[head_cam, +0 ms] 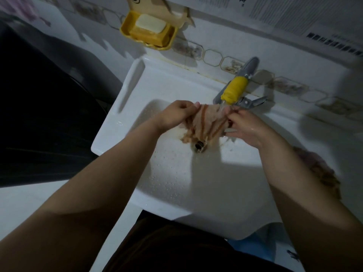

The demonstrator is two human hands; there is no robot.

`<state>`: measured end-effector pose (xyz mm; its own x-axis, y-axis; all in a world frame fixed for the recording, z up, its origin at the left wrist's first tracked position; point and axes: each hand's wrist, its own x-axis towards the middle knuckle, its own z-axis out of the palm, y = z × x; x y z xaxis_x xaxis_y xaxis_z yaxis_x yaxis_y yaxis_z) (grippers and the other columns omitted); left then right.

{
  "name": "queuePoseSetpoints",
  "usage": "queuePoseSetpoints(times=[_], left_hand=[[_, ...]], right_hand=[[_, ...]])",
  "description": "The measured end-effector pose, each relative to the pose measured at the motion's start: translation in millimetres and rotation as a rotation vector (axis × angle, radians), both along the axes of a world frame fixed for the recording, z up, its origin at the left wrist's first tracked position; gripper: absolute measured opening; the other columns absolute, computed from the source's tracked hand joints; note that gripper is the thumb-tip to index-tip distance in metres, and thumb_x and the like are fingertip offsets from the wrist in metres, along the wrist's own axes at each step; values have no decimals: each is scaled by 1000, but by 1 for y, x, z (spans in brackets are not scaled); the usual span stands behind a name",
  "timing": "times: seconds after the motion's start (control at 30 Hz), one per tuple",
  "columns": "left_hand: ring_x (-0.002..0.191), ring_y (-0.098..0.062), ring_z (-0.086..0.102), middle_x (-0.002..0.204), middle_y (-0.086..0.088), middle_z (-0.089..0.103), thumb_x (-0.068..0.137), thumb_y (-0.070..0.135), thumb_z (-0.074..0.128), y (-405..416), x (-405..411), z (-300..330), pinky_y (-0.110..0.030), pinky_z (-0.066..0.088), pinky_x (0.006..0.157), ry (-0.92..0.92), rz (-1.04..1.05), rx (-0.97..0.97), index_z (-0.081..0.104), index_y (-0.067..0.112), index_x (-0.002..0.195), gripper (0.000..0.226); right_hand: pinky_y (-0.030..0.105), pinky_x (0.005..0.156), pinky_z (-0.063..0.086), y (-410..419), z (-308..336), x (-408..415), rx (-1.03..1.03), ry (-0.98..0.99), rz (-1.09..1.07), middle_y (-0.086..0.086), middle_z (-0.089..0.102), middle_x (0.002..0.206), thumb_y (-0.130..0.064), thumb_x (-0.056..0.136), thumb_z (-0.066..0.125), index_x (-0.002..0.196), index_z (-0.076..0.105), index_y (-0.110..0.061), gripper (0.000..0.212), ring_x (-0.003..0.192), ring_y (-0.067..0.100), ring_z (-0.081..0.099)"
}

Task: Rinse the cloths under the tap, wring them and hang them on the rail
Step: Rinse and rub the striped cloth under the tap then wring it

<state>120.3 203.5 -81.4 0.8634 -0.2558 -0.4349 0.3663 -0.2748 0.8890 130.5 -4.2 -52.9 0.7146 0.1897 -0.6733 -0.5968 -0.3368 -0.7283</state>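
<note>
While the water runs from the tap (pixel 234 89), both hands hold one striped cloth (pixel 206 122) spread between them, directly under the yellow spout, so the stream falls on its upper edge. The left hand (pixel 176 114) pinches the cloth's corner at nine o'clock with closed fingers; the right hand (pixel 243 126) grips the opposite side at three o'clock. The cloth hangs above the drain (pixel 199 145) of the sink (pixel 137 91). Another cloth (pixel 318 167) waits at four o'clock on the rim, probably for later.
</note>
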Motion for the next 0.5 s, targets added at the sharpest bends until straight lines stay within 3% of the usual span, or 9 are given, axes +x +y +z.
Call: queuePoseSetpoints(times=[0.1, 0.17, 0.23, 0.27, 0.33, 0.4, 0.43, 0.47, 0.5], left_hand=[[58, -20, 46, 66, -9, 49, 83, 43, 60, -14, -10, -12, -31, 39, 57, 105, 120, -171, 55, 5, 84, 39], [54, -19, 42, 67, -9, 46, 88, 39, 60, -24, -16, -20, -30, 34, 52, 164, 267, -226, 55, 4, 87, 35], [56, -22, 50, 67, -12, 53, 96, 37, 52, -36, -14, -24, -35, 43, 54, 187, 463, -194, 58, 5, 81, 36], [66, -24, 59, 75, -13, 61, 98, 37, 49, -41, -11, -25, -38, 52, 63, 216, 559, -189, 62, 6, 82, 37], [93, -27, 65, 102, -19, 68, 101, 38, 42, -49, -4, -16, -39, 55, 82, 309, 685, -228, 66, 7, 96, 39], [95, -26, 60, 124, -27, 59, 103, 37, 35, -57, -4, -1, -33, 53, 72, 366, 698, -296, 57, -2, 122, 49], [84, -25, 58, 124, -28, 58, 103, 36, 32, -63, -6, 5, -28, 51, 61, 372, 691, -307, 51, -4, 130, 52], [70, -23, 56, 109, -26, 64, 103, 37, 33, -70, -9, 11, -25, 48, 51, 392, 678, -313, 53, -5, 127, 52], [55, -21, 53, 81, -20, 65, 101, 41, 38, -78, -12, 16, -21, 44, 41, 447, 664, -358, 62, -3, 110, 51]], right_hand=[[52, 84, 54, 12, -13, 0, -14, -136, -262, 9, 65, 115, -37, 99, 44, 98, 56, -26, 16, 99, 25, 65], [52, 86, 54, 21, -22, 1, -96, -251, -383, 10, 68, 101, -38, 92, 54, 87, 60, -22, 18, 94, 28, 66], [49, 87, 53, 32, -21, -1, -139, -316, -476, 13, 68, 89, -29, 87, 62, 82, 63, -13, 17, 87, 30, 66], [44, 85, 55, 40, -19, -4, -148, -349, -488, 16, 68, 87, -27, 86, 65, 86, 64, -7, 20, 84, 30, 65], [29, 67, 53, 60, -15, -17, -146, -433, -408, 9, 67, 73, -36, 84, 68, 82, 64, -2, 34, 70, 22, 63], [28, 58, 43, 75, -13, -31, -256, -553, -203, 1, 58, 60, -50, 84, 63, 66, 55, -13, 42, 62, 19, 56], [30, 60, 41, 77, -13, -33, -331, -603, -135, 3, 57, 60, -51, 86, 59, 61, 48, -16, 44, 64, 21, 54], [32, 63, 43, 76, -13, -27, -377, -615, -144, 7, 59, 64, -50, 88, 57, 59, 45, -18, 45, 67, 25, 55], [36, 67, 47, 71, -14, -17, -389, -591, -189, 12, 61, 68, -51, 89, 55, 58, 46, -18, 46, 69, 27, 58]])
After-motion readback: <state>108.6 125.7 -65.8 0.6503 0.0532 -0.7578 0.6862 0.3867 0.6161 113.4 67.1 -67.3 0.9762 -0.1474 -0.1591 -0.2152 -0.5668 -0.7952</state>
